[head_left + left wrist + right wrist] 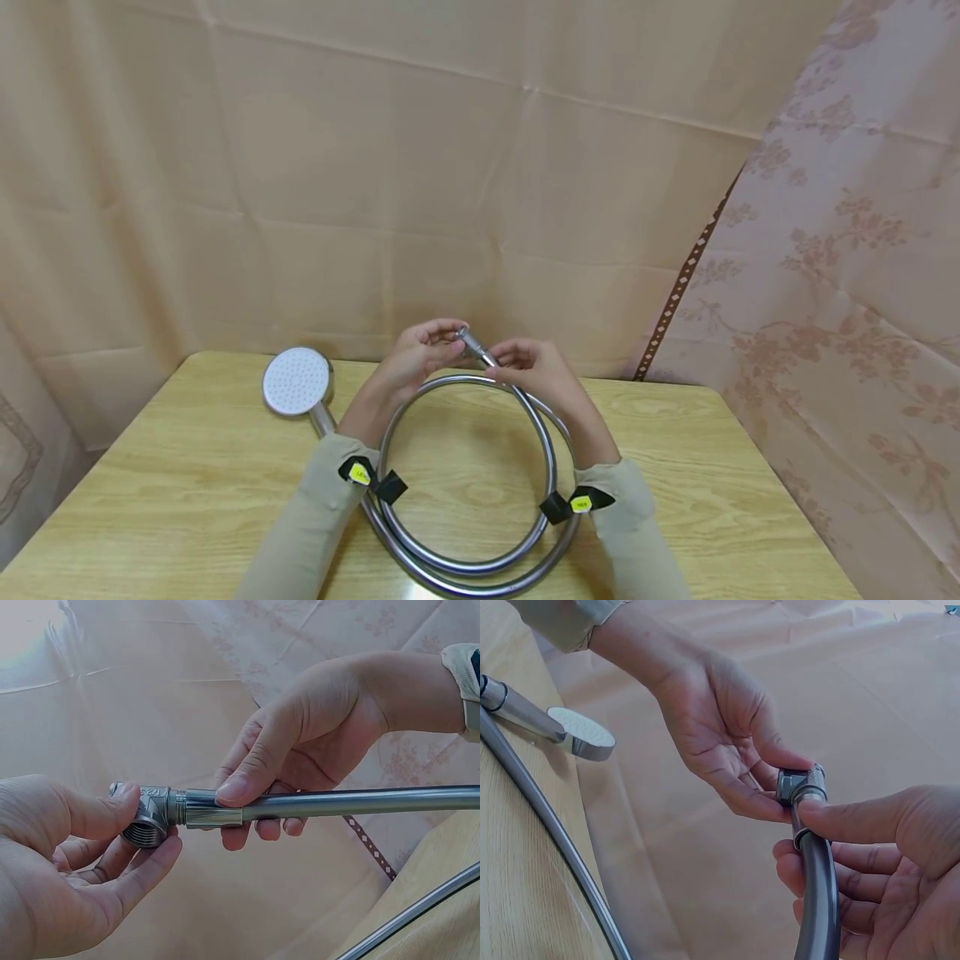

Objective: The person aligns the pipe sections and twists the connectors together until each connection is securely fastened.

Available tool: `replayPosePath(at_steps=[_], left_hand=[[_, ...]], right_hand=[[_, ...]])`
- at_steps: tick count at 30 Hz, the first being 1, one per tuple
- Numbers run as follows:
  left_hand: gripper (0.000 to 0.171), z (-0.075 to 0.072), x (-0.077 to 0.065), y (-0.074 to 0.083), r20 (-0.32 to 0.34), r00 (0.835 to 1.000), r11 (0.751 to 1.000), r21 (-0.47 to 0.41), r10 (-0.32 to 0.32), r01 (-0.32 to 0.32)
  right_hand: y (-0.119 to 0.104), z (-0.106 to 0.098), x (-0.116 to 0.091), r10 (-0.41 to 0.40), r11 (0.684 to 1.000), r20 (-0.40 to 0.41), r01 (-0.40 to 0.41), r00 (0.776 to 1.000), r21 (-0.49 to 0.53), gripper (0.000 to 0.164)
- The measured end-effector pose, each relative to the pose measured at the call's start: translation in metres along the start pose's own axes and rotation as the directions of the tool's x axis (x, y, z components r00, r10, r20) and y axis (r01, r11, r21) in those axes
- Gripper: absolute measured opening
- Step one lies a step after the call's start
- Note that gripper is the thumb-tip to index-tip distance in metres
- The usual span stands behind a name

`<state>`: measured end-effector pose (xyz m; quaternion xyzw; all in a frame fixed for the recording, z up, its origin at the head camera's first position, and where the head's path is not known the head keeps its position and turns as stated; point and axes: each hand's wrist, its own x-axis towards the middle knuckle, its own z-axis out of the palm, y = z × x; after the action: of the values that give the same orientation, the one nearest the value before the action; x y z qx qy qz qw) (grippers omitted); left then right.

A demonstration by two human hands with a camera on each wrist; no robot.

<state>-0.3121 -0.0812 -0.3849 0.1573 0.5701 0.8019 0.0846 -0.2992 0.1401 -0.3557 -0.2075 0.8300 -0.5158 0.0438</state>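
My left hand (82, 862) pinches a metal tee fitting (148, 817) with a threaded opening facing down in the left wrist view. A few threads show between the fitting and the smooth end nut (214, 807) of a shower hose. My right hand (300, 739) grips that nut and the hose (352, 801) just behind it, thumb on top and fingers beneath. In the head view both hands are raised over the table's far edge. The rest of the hose (551, 467) lies coiled below them, running to a shower head (297, 382) with a white face, at the left.
The wooden table (675, 483) spans the front. Beige cloth (375, 167) hangs behind it, with a floral curtain (847, 333) at the right. The coil's loops lie between my forearms, and the shower head rests near the table's far left corner.
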Motion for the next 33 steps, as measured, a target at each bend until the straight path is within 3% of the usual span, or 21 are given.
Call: replayPosePath(at_steps=[17,33], left_hand=[[0.044,-0.0041,0.0013,0.0006,0.049,0.999,0.999,0.049,-0.018,0.016],[0.045,-0.0081,-0.0033,0.0053,0.077,0.997,0.988,0.155,-0.03,0.018]], right_hand=[[0.0009,-0.0027,-0.0018,0.042,0.997,0.061,-0.046,0.997,0.058,0.024],[0.0006,-0.003,-0.0035,0.067,0.992,0.094,-0.076,0.993,0.1,0.031]])
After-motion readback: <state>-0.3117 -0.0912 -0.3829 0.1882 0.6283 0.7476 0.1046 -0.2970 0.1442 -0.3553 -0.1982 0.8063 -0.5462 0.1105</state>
